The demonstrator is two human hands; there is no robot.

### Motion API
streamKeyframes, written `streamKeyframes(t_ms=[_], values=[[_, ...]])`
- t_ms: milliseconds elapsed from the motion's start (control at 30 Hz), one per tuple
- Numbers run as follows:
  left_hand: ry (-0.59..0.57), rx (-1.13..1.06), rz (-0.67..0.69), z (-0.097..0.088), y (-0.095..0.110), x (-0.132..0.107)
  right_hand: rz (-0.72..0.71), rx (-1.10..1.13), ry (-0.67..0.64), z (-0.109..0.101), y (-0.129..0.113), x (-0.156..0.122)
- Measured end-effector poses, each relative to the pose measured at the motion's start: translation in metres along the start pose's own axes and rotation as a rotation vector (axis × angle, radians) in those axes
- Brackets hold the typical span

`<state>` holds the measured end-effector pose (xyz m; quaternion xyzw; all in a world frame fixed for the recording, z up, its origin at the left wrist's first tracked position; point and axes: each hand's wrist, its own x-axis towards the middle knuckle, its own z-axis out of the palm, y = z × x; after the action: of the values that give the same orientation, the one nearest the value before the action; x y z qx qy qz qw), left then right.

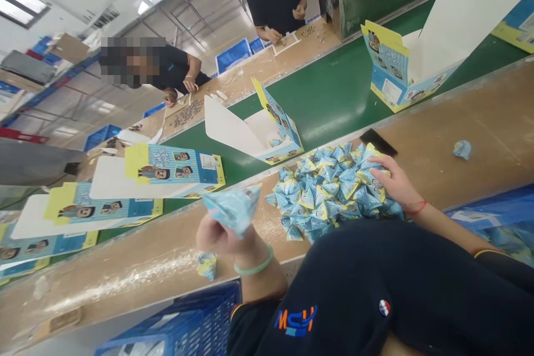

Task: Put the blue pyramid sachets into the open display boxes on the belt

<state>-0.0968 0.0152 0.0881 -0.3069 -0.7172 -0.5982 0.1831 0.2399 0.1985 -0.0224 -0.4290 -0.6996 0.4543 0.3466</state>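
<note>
Above the brown tabletop, a blue packet is clamped in the left hand; the pile of packets is touched by the right hand, its fingers spread apart.

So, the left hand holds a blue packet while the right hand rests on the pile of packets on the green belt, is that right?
Not quite: the head view shows the pile of packets on the brown bench, beside the green belt; the rest holds.

Glossy foil-like packets; worn wooden bench.
</note>
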Motion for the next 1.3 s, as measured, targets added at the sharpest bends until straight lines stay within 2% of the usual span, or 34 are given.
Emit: streamKeyframes(t_ms=[33, 67, 100, 167, 200, 267, 300, 367, 433, 467, 500, 567, 633, 667, 733, 867, 967, 1067, 1167, 1300], values=[[0.011, 0.042, 0.059, 0.004, -0.007, -0.002, -0.001, 0.0, -0.002, 0.001, -0.001, 0.0], [-0.058, 0.085, 0.098, 0.009, -0.015, -0.007, -0.001, 0.0, -0.004, 0.002, -0.001, 0.001], [-0.203, 0.119, 0.105, 0.016, -0.023, -0.013, -0.001, 0.0, -0.006, 0.003, -0.002, 0.001], [-0.575, 0.149, 0.04, 0.033, -0.041, -0.033, -0.002, 0.002, -0.015, 0.005, -0.004, 0.002], [-0.707, 0.146, -0.001, 0.042, -0.05, -0.045, 0.002, 0.005, -0.023, 0.005, -0.005, 0.002], [-0.843, 0.119, -0.053, 0.058, -0.066, -0.065, 0.018, 0.016, -0.047, 0.004, -0.008, 0.002], [-0.839, 0.107, -0.065, 0.065, -0.074, -0.071, 0.029, 0.021, -0.064, 0.003, -0.009, 0.002], [-0.706, 0.123, -0.077, 0.08, -0.09, -0.07, 0.05, 0.029, -0.088, 0.001, -0.01, 0.001], [-0.549, 0.204, -0.093, 0.097, -0.105, -0.051, 0.058, 0.033, -0.102, -0.001, -0.009, 0.001], [-0.539, 0.257, -0.103, 0.108, -0.112, -0.038, 0.056, 0.034, -0.107, -0.001, -0.008, 0.001], [-0.588, 0.309, -0.113, 0.119, -0.118, -0.025, 0.052, 0.037, -0.114, -0.001, -0.007, 0.001], [-0.788, 0.408, -0.125, 0.141, -0.127, -0.004, 0.04, 0.043, -0.135, 0.0, -0.004, 0.001], [-0.967, 0.527, -0.101, 0.157, -0.131, -0.001, 0.024, 0.046, -0.156, 0.002, -0.003, 0.002], [-1.011, 0.587, -0.079, 0.161, -0.132, -0.006, 0.017, 0.043, -0.162, 0.003, -0.003, 0.002], [-1.019, 0.677, -0.032, 0.159, -0.133, -0.027, 0.01, 0.03, -0.153, 0.004, -0.002, 0.001], [-1.001, 0.732, -0.02, 0.134, -0.141, -0.076, 0.054, 0.007, -0.122, 0.003, 0.002, 0.0], [-1.007, 0.764, -0.021, 0.121, -0.147, -0.094, 0.111, 0.005, -0.166, 0.004, -0.001, 0.001], [-1.009, 0.797, -0.037, 0.121, -0.15, -0.093, 0.133, -0.008, -0.217, 0.007, -0.01, 0.005], [-0.991, 0.802, -0.022, 0.13, -0.148, -0.083, 0.099, -0.027, -0.256, 0.008, -0.018, 0.008], [-0.978, 0.792, 0.049, 0.143, -0.14, -0.072, 0.068, -0.031, -0.247, 0.006, -0.012, 0.008]])
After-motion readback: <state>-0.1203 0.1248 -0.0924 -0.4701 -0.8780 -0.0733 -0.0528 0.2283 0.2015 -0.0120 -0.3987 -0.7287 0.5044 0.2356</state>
